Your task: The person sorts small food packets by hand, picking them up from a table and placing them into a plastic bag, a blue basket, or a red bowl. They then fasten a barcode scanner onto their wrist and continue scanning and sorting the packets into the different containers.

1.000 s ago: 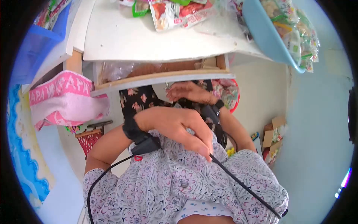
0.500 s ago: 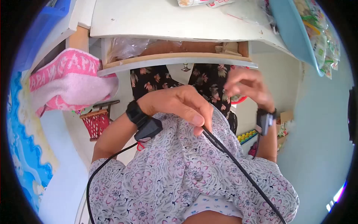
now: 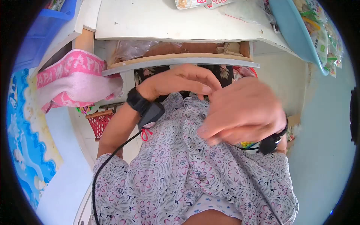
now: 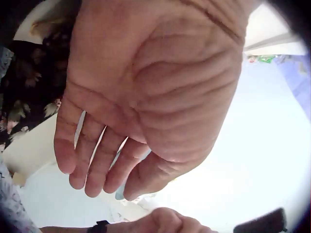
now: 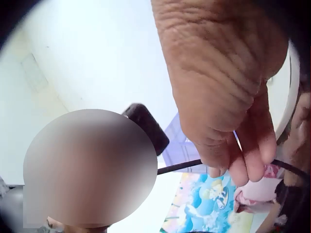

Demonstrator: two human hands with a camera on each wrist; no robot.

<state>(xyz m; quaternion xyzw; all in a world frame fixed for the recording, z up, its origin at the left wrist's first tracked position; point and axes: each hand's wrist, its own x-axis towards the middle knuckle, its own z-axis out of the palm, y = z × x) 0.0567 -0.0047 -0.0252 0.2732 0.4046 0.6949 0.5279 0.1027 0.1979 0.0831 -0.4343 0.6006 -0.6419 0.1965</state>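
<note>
My right hand, blurred in the head view, is raised in front of the patterned shirt. In the right wrist view its fingers are bent around a thin black cable. A short stretch of that cable leads to the black camera on the right wrist. Just left of it, my left hand hovers near the drawer front with its fingertips close to the right hand. The left wrist view shows its palm, the fingers loosely extended and nothing in them.
Beyond the hands a drawer stands pulled out under the white tabletop, with plastic bags inside. A light blue basin of packets sits at the right, a blue bin at the left. A pink towel hangs beside the drawer.
The left hand pinched the black cable earlier and has let it go. The right hand swung out to the right, then came up toward the chest and took the cable.
</note>
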